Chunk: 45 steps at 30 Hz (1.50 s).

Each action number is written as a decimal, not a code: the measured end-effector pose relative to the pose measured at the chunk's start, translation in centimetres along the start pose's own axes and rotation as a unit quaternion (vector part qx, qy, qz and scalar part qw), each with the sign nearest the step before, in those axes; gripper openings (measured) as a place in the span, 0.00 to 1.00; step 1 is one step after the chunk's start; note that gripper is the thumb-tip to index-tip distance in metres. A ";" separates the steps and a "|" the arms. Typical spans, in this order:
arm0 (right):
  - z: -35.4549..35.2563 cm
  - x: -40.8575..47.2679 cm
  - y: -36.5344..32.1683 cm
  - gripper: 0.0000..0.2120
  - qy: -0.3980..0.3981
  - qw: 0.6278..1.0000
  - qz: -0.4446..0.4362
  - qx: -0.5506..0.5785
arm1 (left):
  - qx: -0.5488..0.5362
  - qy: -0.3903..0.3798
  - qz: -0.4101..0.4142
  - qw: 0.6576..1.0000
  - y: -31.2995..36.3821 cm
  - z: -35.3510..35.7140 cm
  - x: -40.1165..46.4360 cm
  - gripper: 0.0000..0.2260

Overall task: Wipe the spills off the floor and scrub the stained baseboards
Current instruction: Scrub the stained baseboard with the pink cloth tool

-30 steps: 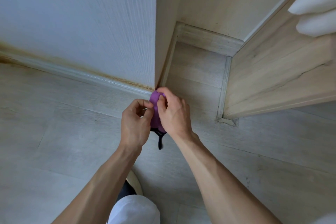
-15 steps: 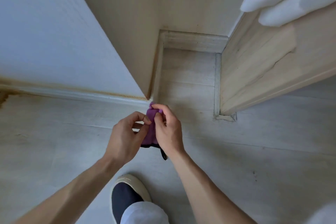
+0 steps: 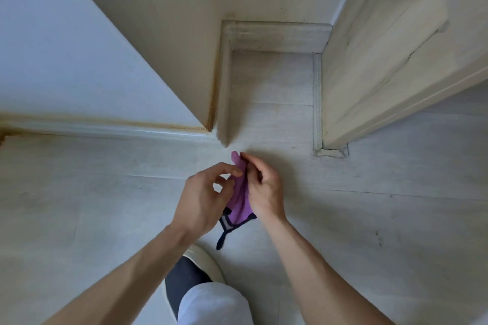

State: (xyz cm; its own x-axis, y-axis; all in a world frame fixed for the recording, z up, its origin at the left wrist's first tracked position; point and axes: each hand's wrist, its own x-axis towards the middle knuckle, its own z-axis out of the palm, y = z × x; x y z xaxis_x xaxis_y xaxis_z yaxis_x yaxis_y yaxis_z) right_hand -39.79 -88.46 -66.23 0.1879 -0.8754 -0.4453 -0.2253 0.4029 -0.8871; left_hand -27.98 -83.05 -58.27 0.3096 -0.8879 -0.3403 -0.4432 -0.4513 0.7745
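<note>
Change: both hands and the cloth sit a little nearer than half a second ago, now clear of the wall corner; more of the shoe shows below them.
Cloth: purple, dark-edged, held upright in the air between the two hands, above the floor; a dark loop hangs from its near end.
Left hand: fingers curled, thumb and forefinger pinching the cloth's left side.
Right hand: fingers curled, fingertips gripping the cloth's far top edge.
Baseboard: runs along the left wall; brown-yellow staining along its top edge, up to the corner.
Floor: pale wood-look planks; a few small dark specks at right.
Door: light wood, standing at far right.
Shoe: dark with a pale sole, near centre, beside a white trouser leg.
</note>
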 end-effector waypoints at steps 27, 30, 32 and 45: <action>3.6 8.3 -7.5 0.15 0.031 0.895 -0.076 -0.439 | -0.184 0.072 -0.162 0.967 -4.1 -0.8 -2.6 0.16; 4.5 6.9 -7.0 0.12 -0.013 0.963 -0.048 -0.265 | -0.204 0.104 -0.196 0.953 -5.5 -1.5 -3.7 0.18; 5.2 5.5 -6.6 0.14 -0.027 0.983 -0.028 -0.179 | -0.224 0.119 -0.214 0.943 -6.0 -1.9 -4.5 0.17; 5.9 1.2 -2.2 0.05 0.038 0.958 -0.040 -0.281 | -0.277 0.169 -0.261 0.909 -7.5 -3.1 -6.4 0.15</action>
State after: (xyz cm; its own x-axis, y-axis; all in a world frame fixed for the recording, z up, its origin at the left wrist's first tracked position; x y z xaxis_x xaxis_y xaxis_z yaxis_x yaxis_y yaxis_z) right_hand -33.41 -88.83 -65.59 0.1614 -0.9231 -0.3490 -0.6955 0.1445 -0.7039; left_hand -24.06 -73.74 -60.24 0.6390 -0.4443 -0.6279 0.3011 -0.6067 0.7357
